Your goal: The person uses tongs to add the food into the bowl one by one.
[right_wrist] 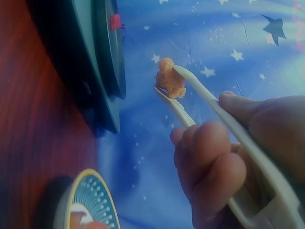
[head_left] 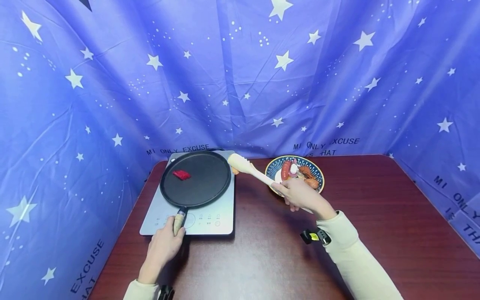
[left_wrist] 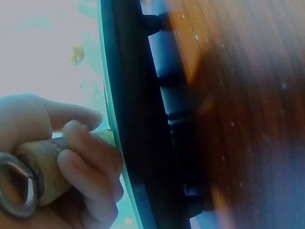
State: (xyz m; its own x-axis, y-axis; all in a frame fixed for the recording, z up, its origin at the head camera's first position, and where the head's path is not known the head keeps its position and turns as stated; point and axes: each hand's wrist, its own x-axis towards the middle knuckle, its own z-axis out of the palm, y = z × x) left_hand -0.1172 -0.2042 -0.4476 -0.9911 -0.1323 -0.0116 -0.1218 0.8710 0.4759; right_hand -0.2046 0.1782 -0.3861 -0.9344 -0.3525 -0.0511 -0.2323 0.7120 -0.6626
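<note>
My left hand [head_left: 165,243] grips the wooden-looking handle [head_left: 179,221] of a flat black frying pan [head_left: 200,179]. A red piece of food [head_left: 181,174] lies in the pan, left of its middle. In the left wrist view, fingers curl round the handle [left_wrist: 47,167], with a metal ring at its end. My right hand [head_left: 301,194] holds cream-coloured tongs [head_left: 258,173], their tips near the pan's right edge. A golden-brown, crumbly-looking lump of food [right_wrist: 170,80] is pinched between the tips in the right wrist view. Its exact kind is unclear.
Under the pan sits a silver induction cooker [head_left: 225,221]. To the right, a blue patterned plate [head_left: 320,175] bears a red sausage [head_left: 286,170] and other food, partly behind the right hand. A starry blue curtain [head_left: 240,104] surrounds the dark red table [head_left: 277,254].
</note>
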